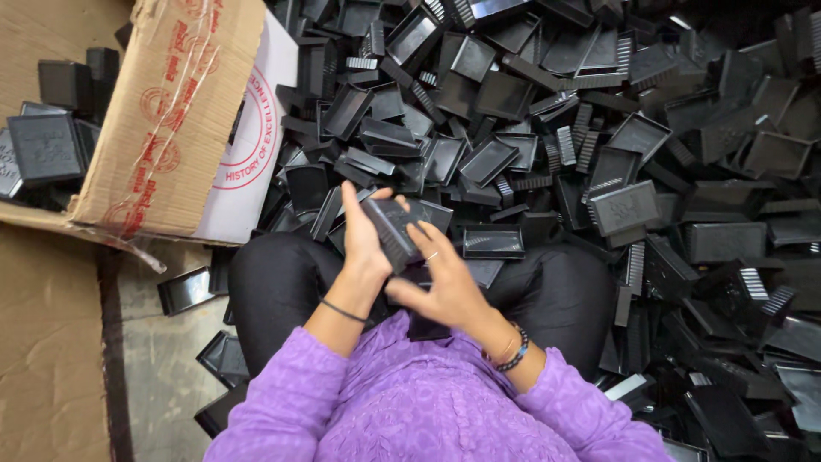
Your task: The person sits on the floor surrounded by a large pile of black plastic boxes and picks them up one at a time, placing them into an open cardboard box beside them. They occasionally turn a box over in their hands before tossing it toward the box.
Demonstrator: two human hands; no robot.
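Left hand (363, 235): wrapped round the left edge of the black plastic case (398, 231), thumb over its top
Right hand (445, 282): fingers spread, fingertips pressing the case's face
Case: above the lap, before the heap of black parts (599, 128)
Advice: steady grip, edges aligned, even pressure
Cardboard box (171, 111): left, near

Purple embroidered tunic with long sleeves (282, 385), black trousers (282, 282); a thin black band (344, 311) circles the left wrist, beaded bracelets (513, 351) the right, a ring (433, 254) on one finger.
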